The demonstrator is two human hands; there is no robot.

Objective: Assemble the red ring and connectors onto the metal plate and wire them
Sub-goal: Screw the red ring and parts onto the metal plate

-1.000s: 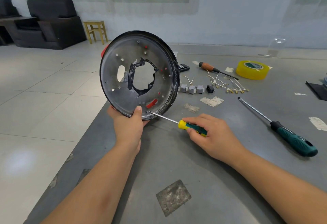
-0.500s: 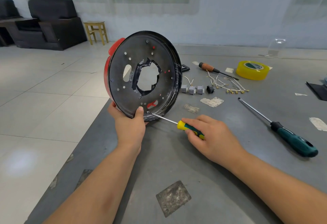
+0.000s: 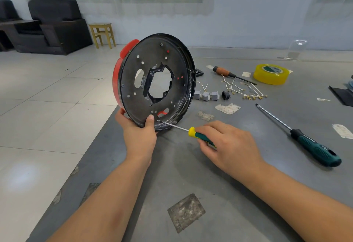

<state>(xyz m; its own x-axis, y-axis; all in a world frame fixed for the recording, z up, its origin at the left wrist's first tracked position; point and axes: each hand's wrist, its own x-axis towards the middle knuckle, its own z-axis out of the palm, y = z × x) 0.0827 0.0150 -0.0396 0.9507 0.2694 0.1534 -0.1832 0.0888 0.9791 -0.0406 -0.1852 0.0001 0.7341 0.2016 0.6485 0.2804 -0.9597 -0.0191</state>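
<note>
My left hand (image 3: 138,132) grips the bottom rim of the round dark metal plate (image 3: 133,92), which stands on edge at the table's left side. The red ring (image 3: 116,75) sits behind the plate and shows along its left rim. My right hand (image 3: 227,146) holds a small yellow-and-green screwdriver (image 3: 198,136), with its tip at the plate's lower edge beside my left thumb. Three grey connectors (image 3: 206,95) and a black one (image 3: 225,95) lie on the table to the plate's right. White wires (image 3: 246,91) with brass terminals lie past them.
A large green-handled screwdriver (image 3: 315,149) lies at the right. A wooden-handled screwdriver (image 3: 224,72) and a yellow tape roll (image 3: 271,74) lie farther back. The grey table (image 3: 191,175) ends at its left edge near my left arm. A dark tray (image 3: 342,96) is at the far right.
My left hand has turned the plate to the right, so more of the red ring shows behind its left rim. My right hand keeps the screwdriver at the lower edge.
</note>
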